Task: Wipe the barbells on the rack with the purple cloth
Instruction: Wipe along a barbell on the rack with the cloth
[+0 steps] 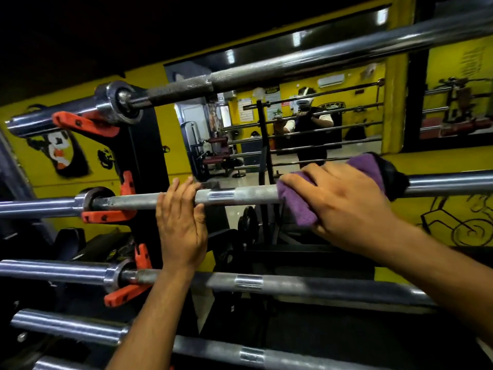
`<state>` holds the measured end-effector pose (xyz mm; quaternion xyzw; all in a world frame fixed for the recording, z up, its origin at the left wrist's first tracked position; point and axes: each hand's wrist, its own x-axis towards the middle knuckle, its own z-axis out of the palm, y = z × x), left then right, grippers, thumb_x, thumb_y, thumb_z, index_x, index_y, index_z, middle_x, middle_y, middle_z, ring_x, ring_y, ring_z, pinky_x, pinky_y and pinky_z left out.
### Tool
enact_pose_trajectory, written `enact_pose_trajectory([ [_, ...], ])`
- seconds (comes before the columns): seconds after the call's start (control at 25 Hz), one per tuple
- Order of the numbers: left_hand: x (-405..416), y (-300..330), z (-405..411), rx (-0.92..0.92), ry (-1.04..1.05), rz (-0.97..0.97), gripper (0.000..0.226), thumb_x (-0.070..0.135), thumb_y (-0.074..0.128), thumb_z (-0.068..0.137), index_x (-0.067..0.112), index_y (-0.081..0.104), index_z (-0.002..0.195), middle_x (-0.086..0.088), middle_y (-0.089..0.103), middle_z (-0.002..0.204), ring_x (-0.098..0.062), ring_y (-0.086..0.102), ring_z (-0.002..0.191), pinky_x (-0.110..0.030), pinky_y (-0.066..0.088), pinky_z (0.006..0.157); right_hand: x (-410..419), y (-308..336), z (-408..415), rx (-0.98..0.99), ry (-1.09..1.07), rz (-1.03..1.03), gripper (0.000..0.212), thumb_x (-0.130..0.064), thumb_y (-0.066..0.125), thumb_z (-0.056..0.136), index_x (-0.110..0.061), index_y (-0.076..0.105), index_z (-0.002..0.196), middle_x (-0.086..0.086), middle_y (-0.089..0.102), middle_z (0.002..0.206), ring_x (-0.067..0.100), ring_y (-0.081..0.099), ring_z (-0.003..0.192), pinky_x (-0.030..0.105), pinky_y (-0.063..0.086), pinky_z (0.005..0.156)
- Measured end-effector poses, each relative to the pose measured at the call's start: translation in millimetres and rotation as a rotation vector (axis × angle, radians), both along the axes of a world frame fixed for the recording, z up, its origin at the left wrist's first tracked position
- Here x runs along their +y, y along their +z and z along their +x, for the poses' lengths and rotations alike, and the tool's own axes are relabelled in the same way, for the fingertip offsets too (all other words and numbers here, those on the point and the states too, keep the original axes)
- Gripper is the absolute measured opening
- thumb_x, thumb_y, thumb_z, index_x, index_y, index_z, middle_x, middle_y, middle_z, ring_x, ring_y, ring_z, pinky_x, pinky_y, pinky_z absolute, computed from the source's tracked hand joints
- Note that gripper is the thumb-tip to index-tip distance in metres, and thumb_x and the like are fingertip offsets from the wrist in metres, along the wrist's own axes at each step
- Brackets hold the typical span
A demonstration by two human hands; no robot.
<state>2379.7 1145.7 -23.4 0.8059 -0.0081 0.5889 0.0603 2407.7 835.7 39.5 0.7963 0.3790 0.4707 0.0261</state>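
Several steel barbells lie across a black rack [144,156] with orange hooks. The second barbell from the top [240,194] runs across the middle of the view. My left hand [181,222] grips its knurled shaft near the left collar, fingers curled over the top. To the right, my right hand [344,201] presses the purple cloth [298,206] around the same bar, the cloth wrapped over the shaft and hanging a little below it. The top barbell [266,70] slants above both hands. Another barbell [266,283] passes under my forearms.
Orange hooks [106,216] hold the bars at the left upright. A wall mirror [293,124] behind the rack reflects a person and the bars. Yellow painted walls [440,209] surround it. Lower barbells [66,327] cross near the bottom.
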Motion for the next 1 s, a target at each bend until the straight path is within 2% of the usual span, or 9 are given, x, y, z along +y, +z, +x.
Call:
enact_pose_trajectory([
  [0.16, 3.4, 0.8, 0.2, -0.012, -0.022, 0.065, 0.043, 0.026, 0.033, 0.103, 0.014, 0.048, 0.141, -0.004, 0.048, 0.148, -0.022, 0.035, 0.145, -0.051, 0.027, 0.117, 65.4, 15.7, -10.0, 0.146, 0.084, 0.03, 0.056, -0.04, 0.064, 0.081, -0.017, 0.05, 0.131, 0.008, 0.064, 0.109, 0.028, 0.061, 0.087, 0.041, 0.052, 0.07],
  [0.32, 11.2, -1.2, 1.2, -0.046, -0.053, 0.095, 0.042, 0.025, 0.034, 0.101, 0.014, 0.049, 0.139, -0.005, 0.053, 0.143, -0.022, 0.041, 0.141, -0.053, 0.033, 0.112, 129.8, 19.2, -17.7, 0.209, 0.053, -0.073, 0.029, -0.035, 0.045, 0.097, -0.016, 0.049, 0.119, 0.01, 0.063, 0.107, 0.033, 0.061, 0.091, 0.04, 0.037, 0.068],
  [0.4, 10.5, -2.0, 5.6, -0.073, -0.04, 0.087, 0.041, 0.027, 0.031, 0.103, 0.014, 0.049, 0.137, -0.005, 0.055, 0.14, -0.023, 0.042, 0.14, -0.053, 0.033, 0.112, 137.9, 37.1, -11.5, 0.37, 0.042, -0.046, 0.03, -0.048, 0.043, 0.098, -0.021, 0.052, 0.107, 0.006, 0.064, 0.107, 0.032, 0.063, 0.093, 0.039, 0.035, 0.069],
  [0.52, 9.0, -3.9, 10.0, -0.106, -0.058, 0.061, 0.04, 0.027, 0.031, 0.103, 0.014, 0.052, 0.134, -0.004, 0.056, 0.139, -0.024, 0.043, 0.139, -0.053, 0.031, 0.113, 142.5, 67.3, -0.2, 0.753, -0.004, -0.04, 0.036, -0.055, 0.043, 0.096, -0.023, 0.043, 0.08, 0.005, 0.061, 0.1, 0.027, 0.054, 0.079, 0.038, 0.039, 0.072],
  [0.56, 8.3, -5.0, 10.6, -0.113, -0.064, 0.057, 0.04, 0.027, 0.031, 0.103, 0.015, 0.051, 0.135, -0.004, 0.056, 0.138, -0.024, 0.043, 0.139, -0.053, 0.031, 0.113, 139.9, 65.2, -2.2, 0.727, -0.013, -0.047, 0.034, -0.055, 0.043, 0.096, -0.023, 0.044, 0.083, 0.005, 0.06, 0.097, 0.025, 0.053, 0.076, 0.038, 0.04, 0.071],
  [0.68, 8.5, -6.0, 13.2, -0.126, -0.109, 0.052, 0.042, 0.033, 0.025, 0.106, 0.015, 0.05, 0.135, -0.006, 0.058, 0.137, -0.026, 0.044, 0.137, -0.052, 0.03, 0.114, 136.5, 21.1, -26.6, 0.208, -0.012, -0.052, 0.032, -0.045, 0.049, 0.092, -0.02, 0.053, 0.11, 0.005, 0.062, 0.097, 0.028, 0.061, 0.083, 0.039, 0.042, 0.069],
  [0.72, 8.5, -5.9, 13.6, -0.124, -0.123, 0.051, 0.043, 0.033, 0.025, 0.106, 0.014, 0.051, 0.134, -0.007, 0.058, 0.136, -0.026, 0.044, 0.137, -0.053, 0.031, 0.113, 137.4, 16.8, -31.7, 0.181, -0.051, -0.07, 0.034, -0.044, 0.049, 0.091, -0.019, 0.053, 0.113, 0.005, 0.064, 0.099, 0.029, 0.063, 0.085, 0.039, 0.041, 0.068],
  [0.88, 12.9, -6.4, 9.0, -0.09, -0.132, 0.075, 0.041, 0.025, 0.035, 0.102, 0.012, 0.055, 0.136, -0.005, 0.057, 0.139, -0.023, 0.04, 0.14, -0.051, 0.028, 0.116, 152.2, 45.5, -18.0, 0.503, -0.236, 0.092, 0.039, -0.054, 0.047, 0.093, -0.022, 0.055, 0.115, 0.004, 0.066, 0.108, 0.031, 0.064, 0.096, 0.039, 0.04, 0.071],
  [1.0, 11.7, -5.8, 6.8, -0.051, -0.16, 0.069, 0.043, 0.025, 0.037, 0.101, 0.012, 0.054, 0.138, -0.004, 0.054, 0.142, -0.021, 0.037, 0.142, -0.044, 0.019, 0.121, 149.7, 18.3, -26.2, 0.191, -0.169, 0.054, 0.042, -0.044, 0.049, 0.087, -0.018, 0.058, 0.119, 0.006, 0.069, 0.107, 0.031, 0.066, 0.094, 0.038, 0.041, 0.071],
])
